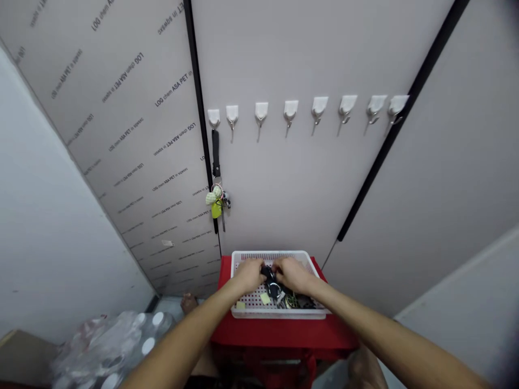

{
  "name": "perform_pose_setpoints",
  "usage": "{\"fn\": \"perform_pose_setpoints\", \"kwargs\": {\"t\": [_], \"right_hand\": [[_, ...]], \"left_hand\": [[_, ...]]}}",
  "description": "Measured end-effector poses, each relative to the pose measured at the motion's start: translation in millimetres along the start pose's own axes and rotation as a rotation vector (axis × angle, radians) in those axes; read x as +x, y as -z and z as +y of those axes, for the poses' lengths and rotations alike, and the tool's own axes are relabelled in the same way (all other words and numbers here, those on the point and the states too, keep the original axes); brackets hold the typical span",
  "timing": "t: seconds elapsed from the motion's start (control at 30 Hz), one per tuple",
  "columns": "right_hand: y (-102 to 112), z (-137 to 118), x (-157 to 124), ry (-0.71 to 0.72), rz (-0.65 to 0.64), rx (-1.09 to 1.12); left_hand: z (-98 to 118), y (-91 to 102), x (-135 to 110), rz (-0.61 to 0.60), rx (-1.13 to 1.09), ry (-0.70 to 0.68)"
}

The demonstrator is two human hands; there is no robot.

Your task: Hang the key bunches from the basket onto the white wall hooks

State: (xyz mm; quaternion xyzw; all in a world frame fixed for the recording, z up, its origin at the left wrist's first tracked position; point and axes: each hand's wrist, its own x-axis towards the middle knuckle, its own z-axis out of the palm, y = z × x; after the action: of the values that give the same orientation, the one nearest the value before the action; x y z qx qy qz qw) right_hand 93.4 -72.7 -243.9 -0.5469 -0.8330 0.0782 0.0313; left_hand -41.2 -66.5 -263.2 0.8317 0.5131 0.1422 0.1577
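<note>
A white plastic basket (pixel 279 313) with a perforated bottom stands on a red surface. Inside it, my left hand (pixel 250 274) pinches the top of a black keychain (pixel 272 287) with a metal ring. My right hand (pixel 295 274) is closed at the keychain's other side, its fingertips curled against the black part and partly hidden. Several keys and keychains (pixel 294 301) lie bunched below my right hand. Two small pale yellow pieces, one a yellow square (pixel 265 298) and the other a yellow tag (pixel 240 305), are in the basket's left part.
Several white adhesive hooks (pixel 291 109) run in a row along the grey wall. From the leftmost hook hangs a keychain (pixel 216 156) with a black strap and a yellow-green charm. Plastic-wrapped bottles (pixel 117 346) stand at lower left. The red stool-like stand (pixel 284 332) holds the basket.
</note>
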Motion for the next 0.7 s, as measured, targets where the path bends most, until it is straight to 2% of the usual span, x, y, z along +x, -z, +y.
{"fn": "perform_pose_setpoints", "kwargs": {"t": [0.1,0.17,0.23,0.33,0.43,0.6,0.7], "right_hand": [[2,9,-4,-0.021,-0.033,0.092],[5,13,-7,-0.018,-0.046,0.149],[9,12,-9,0.013,-0.001,0.252],[13,5,-7,0.092,0.130,0.536],[18,-1,-1,0.122,0.174,0.807],[38,-8,9,0.079,0.292,1.073],[51,-13,13,0.032,0.243,1.154]], "left_hand": [[-4,5.4,0,-0.010,-0.175,0.094],[-5,11.1,1,0.032,-0.369,0.120],[-2,18.4,3,0.056,-0.603,0.146],[4,32.8,4,0.057,-0.952,0.163],[7,48.8,3,0.088,-1.205,0.151],[6,68.2,1,0.134,-1.338,0.118],[5,75.8,1,0.139,-1.236,0.036]]}}
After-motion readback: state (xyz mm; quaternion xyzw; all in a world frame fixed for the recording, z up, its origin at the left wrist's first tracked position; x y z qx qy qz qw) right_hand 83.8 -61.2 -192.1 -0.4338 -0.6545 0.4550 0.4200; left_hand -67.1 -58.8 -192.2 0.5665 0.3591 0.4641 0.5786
